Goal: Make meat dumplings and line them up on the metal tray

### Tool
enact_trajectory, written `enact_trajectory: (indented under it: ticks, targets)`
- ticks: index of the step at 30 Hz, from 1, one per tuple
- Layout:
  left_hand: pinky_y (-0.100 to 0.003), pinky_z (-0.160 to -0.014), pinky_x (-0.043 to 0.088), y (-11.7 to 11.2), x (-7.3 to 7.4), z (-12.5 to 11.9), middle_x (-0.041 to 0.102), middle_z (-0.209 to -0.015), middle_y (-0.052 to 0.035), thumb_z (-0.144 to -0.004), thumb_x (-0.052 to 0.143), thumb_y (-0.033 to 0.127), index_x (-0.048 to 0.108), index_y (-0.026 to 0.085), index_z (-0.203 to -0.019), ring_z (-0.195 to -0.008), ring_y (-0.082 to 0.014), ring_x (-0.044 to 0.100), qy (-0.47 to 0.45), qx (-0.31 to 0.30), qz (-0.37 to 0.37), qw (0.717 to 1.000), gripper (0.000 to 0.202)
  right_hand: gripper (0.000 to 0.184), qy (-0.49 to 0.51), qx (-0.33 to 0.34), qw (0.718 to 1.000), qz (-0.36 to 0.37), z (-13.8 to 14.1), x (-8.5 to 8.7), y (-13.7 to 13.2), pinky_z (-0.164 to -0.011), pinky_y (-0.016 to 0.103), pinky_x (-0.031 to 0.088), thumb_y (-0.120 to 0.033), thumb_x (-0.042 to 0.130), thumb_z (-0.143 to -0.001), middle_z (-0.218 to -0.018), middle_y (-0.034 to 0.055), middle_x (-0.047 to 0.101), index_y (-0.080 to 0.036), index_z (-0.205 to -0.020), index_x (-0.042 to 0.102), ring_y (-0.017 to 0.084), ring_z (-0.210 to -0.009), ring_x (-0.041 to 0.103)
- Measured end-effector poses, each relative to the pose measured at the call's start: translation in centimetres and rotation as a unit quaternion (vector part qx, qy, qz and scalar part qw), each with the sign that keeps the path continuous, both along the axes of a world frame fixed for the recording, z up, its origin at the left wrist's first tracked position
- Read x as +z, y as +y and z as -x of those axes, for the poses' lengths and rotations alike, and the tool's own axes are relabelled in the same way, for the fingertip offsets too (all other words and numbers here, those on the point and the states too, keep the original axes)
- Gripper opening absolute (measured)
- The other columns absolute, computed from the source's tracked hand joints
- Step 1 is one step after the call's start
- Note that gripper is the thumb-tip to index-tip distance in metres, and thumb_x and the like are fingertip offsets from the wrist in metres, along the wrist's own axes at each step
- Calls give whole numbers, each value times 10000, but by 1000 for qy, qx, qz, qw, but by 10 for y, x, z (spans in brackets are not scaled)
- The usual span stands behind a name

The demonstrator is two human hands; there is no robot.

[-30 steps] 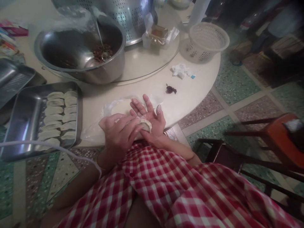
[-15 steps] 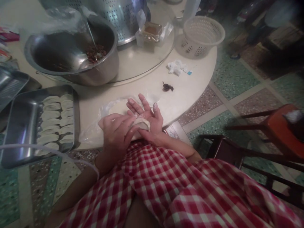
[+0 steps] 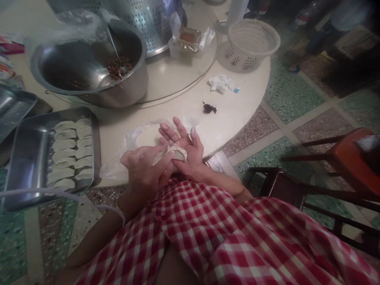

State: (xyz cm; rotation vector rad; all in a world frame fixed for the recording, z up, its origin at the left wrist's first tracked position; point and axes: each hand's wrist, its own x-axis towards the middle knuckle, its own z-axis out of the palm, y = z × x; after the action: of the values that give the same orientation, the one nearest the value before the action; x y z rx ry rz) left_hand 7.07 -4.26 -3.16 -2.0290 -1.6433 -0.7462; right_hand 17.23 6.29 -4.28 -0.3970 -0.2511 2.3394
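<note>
My right hand lies palm up over the table's near edge with its fingers stretched out, and a folded pale dumpling rests on the palm. The fingers of my left hand are pinched on the dumpling's left edge. Just beyond my hands, a stack of round dough wrappers sits on a clear plastic bag. To the left stands a steel tray holding two rows of several finished dumplings.
A big steel bowl with dark filling and a spoon stands at the back left, a colander behind it. A white basket, crumpled tissue and a dark scrap lie to the right. A wooden chair stands right of my lap.
My left hand's fingers have slid a little leftward along the dumpling's edge. The view has shifted slightly; my right hand keeps its pose.
</note>
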Motion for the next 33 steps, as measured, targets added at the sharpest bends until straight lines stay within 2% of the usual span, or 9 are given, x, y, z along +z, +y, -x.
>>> enact_trajectory:
  ticks: [4, 8, 12, 17, 22, 28, 30, 33]
  targets:
    - [-451, -895, 407, -4, 4, 5, 665, -1124, -91, -798, 689, 249, 632, 243, -997, -1035, -276, 578, -41, -21, -9, 999, 207, 480, -4, -6, 1000, 8, -2, 1, 2, -1113, 423, 371, -491, 215, -958, -1086, 37, 713, -263, -1185, 570, 176, -1089, 633]
    - [-446, -890, 428, -5, 8, 7, 670, -1027, -81, -805, 685, 219, 611, 230, -932, -988, -259, 592, -88, -5, -26, 996, 148, 454, -10, -6, 1000, 0, -2, 2, 3, -1034, 368, 438, -498, 239, -953, -1099, 32, 711, -285, -1171, 575, 167, -1081, 632]
    - [-433, -871, 398, -2, 7, 4, 678, -1056, -75, -829, 666, 204, 654, 257, -1043, -1005, -259, 579, -20, -9, -10, 1000, 221, 443, -17, -5, 1000, -9, 0, 0, 1, -965, 330, 471, -499, 266, -942, -1119, 38, 704, -284, -1190, 564, 167, -1091, 623]
    - [-433, -835, 365, 3, 2, 0, 680, -1086, -94, -819, 679, 250, 659, 257, -1108, -1009, -275, 561, 41, -15, -13, 999, 290, 448, -25, -9, 1000, -7, 0, 1, -1, -1064, 370, 410, -494, 269, -941, -1107, 23, 707, -279, -1207, 559, 168, -1102, 624]
    - [-440, -838, 372, 2, 1, 1, 678, -1064, -107, -808, 697, 256, 655, 220, -1039, -1009, -286, 563, 46, -1, -24, 999, 238, 448, -22, -12, 1000, 4, -1, 3, -1, -1110, 406, 371, -477, 251, -951, -1080, 22, 717, -270, -1190, 569, 171, -1089, 634]
    - [-430, -850, 395, -1, 3, 3, 674, -1035, -77, -787, 724, 271, 597, 231, -855, -986, -267, 578, -10, -7, -40, 999, 150, 431, -27, -10, 1000, -8, -2, 3, 0, -1021, 353, 447, -489, 279, -946, -1104, 29, 717, -283, -1183, 574, 164, -1096, 628]
    - [-429, -851, 402, -1, 3, 1, 674, -1028, -81, -789, 731, 263, 606, 229, -881, -980, -268, 575, -9, -4, -36, 999, 160, 435, -23, -11, 1000, -1, -1, 3, 0, -1020, 354, 450, -482, 273, -947, -1091, 28, 719, -278, -1177, 581, 163, -1084, 633]
    - [-432, -857, 388, 0, 2, 0, 675, -1058, -86, -815, 714, 268, 646, 251, -1036, -1009, -274, 570, 21, 1, -20, 1000, 232, 437, -20, -13, 1000, 4, -1, 4, -1, -1064, 384, 420, -473, 270, -948, -1073, 22, 722, -269, -1174, 582, 167, -1076, 638]
